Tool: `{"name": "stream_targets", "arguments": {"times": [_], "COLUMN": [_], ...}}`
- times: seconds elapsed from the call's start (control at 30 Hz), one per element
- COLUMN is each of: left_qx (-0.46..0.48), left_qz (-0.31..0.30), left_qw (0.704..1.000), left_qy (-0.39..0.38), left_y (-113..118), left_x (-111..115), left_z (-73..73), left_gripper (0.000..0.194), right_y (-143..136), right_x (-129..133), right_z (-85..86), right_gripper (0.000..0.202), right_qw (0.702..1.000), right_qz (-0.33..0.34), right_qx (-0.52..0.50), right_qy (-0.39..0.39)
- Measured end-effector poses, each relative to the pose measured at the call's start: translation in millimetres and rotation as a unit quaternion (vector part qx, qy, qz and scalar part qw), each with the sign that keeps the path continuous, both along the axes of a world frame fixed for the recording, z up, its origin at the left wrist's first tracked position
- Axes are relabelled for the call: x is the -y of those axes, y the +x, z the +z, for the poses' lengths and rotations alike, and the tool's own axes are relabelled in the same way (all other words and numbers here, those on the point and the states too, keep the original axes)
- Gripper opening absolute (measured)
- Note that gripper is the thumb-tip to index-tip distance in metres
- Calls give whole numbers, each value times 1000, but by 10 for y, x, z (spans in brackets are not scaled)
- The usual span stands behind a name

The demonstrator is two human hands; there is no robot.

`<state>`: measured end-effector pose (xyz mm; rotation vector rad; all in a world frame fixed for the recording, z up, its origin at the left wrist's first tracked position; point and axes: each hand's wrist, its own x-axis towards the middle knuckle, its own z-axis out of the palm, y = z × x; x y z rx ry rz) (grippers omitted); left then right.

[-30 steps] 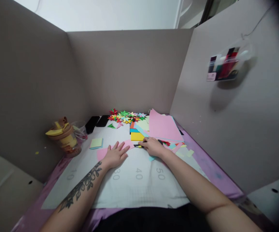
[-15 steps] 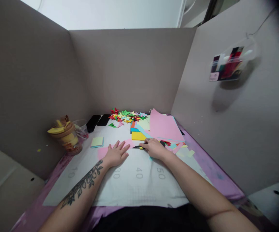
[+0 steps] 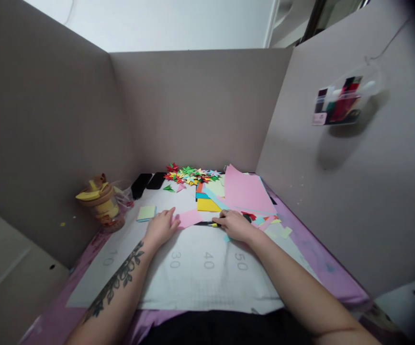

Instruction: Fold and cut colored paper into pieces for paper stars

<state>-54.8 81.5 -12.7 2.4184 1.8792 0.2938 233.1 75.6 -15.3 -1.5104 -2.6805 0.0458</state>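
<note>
A pink paper strip (image 3: 189, 218) lies on the white sheet in front of me. My left hand (image 3: 163, 226) rests over its left end, fingers bent a little and apart. At the strip's right side, my right hand (image 3: 233, 224) has its fingers around a black and yellow cutter (image 3: 207, 223), whose tip points left, close to the paper. A small stack of pale green and blue squares (image 3: 146, 213) sits just left of my left hand. Beyond the hands are yellow sheets (image 3: 207, 205) and a large pink sheet (image 3: 248, 191).
Folded paper stars (image 3: 191, 175) are heaped at the back. Two black phones (image 3: 141, 184) and a lidded cup (image 3: 103, 203) stand or lie at the left. Paper scraps (image 3: 285, 232) lie at the right. Grey panels (image 3: 200, 105) enclose the table, and a clear container (image 3: 347, 100) hangs right.
My left hand has moved left along the pink strip, its fingers less stretched out. My right hand stays at the cutter. The view has shifted slightly.
</note>
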Motion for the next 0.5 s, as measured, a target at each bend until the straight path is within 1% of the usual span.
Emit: {"name": "stream_targets", "arguments": {"times": [0.17,0.23,0.27,0.3,0.33,0.43,0.47,0.5], "left_qx": [0,8,12,20,29,35,23,5], "left_qz": [34,33,19,-9,-50,-194,-222,-233], "left_qw": [998,997,998,998,997,979,972,968], "left_qy": [-54,-67,-67,-61,-53,-55,-71,-91], "left_y": [-155,-168,-166,-159,-150,-125,-119,-116], "left_x": [-30,-21,-13,-5,0,-4,-11,-19], "left_z": [84,101,107,110,107,52,20,-16], "left_gripper": [46,45,45,44,44,48,50,51], "right_y": [43,52,56,59,62,67,66,61], "right_x": [-46,-79,-96,-111,-123,-143,-145,-146], "right_z": [7,10,8,3,-5,-36,-47,-57], "right_gripper": [42,42,41,41,41,39,38,38], "right_qw": [1000,1000,1000,1000,1000,1000,1000,999], "right_qz": [-10,-8,-6,-4,-2,9,12,14], "right_qx": [-16,-17,-17,-16,-16,-22,-24,-24], "right_qy": [7,8,8,7,8,14,17,20]}}
